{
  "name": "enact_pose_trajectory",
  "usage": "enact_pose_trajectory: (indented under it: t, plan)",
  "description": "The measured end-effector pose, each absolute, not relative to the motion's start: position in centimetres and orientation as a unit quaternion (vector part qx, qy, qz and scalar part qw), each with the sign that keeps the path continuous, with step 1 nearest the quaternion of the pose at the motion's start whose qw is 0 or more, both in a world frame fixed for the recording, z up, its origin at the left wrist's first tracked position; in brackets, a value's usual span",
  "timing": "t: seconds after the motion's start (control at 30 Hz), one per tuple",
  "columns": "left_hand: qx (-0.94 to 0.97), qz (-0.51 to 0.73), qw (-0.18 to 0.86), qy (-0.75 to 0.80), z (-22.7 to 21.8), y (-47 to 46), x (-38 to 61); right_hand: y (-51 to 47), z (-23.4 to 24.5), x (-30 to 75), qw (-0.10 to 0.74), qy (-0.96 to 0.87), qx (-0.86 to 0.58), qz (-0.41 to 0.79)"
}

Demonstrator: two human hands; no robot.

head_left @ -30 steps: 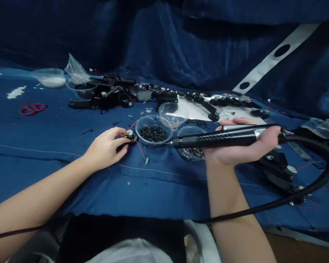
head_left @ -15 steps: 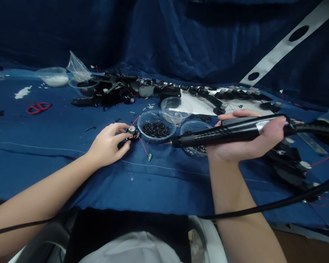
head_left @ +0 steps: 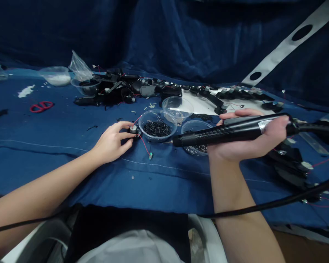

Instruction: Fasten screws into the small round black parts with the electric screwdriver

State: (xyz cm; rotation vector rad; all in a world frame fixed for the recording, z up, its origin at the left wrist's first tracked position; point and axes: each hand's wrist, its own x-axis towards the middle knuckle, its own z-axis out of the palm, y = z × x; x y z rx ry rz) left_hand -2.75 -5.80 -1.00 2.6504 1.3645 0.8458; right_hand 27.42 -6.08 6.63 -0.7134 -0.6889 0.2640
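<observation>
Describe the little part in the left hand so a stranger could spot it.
On the blue cloth, find the clear bowl of black bits. Just left of its rim, the left hand pinches a small round black part with a pale top. Unlike the heap behind, it trails thin red wires.

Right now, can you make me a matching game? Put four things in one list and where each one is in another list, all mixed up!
Things:
1. soldering iron
2. round black part with a white top
3. black bits
4. red scissors

Places:
a. on the blue cloth, far over to the left
b. inside the clear bowl
c. held in the right hand
d. at the fingertips of the left hand

Pairs: 1-c, 2-d, 3-b, 4-a
</observation>
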Motion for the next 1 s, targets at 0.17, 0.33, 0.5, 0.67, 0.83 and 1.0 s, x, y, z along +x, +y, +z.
enact_pose_trajectory:
  t: [0.17,0.33,0.5,0.67,0.83,1.0]
  plan:
    - [0.854,0.257,0.005,0.452,-0.8,-6.2,-2.6,-6.0,6.9,27.6,0.884,-0.289,-0.333,0.153]
    - [0.858,0.266,0.018,0.438,-0.1,-7.0,-2.8,-5.3,7.3,30.4,0.905,-0.165,-0.307,0.243]
    - [0.838,0.336,0.074,0.424,0.6,-8.0,-2.9,-4.1,7.2,34.0,0.919,-0.041,-0.272,0.282]
    - [0.791,0.386,0.123,0.458,1.1,-7.6,-3.3,-2.8,6.3,35.5,0.922,0.003,-0.280,0.268]
    - [0.824,0.234,0.105,0.506,3.4,-1.4,-5.9,-2.3,5.6,35.2,0.926,-0.011,-0.284,0.249]
    - [0.818,0.152,0.073,0.550,5.5,7.0,-6.0,-2.5,5.7,34.9,0.900,0.000,-0.344,0.267]
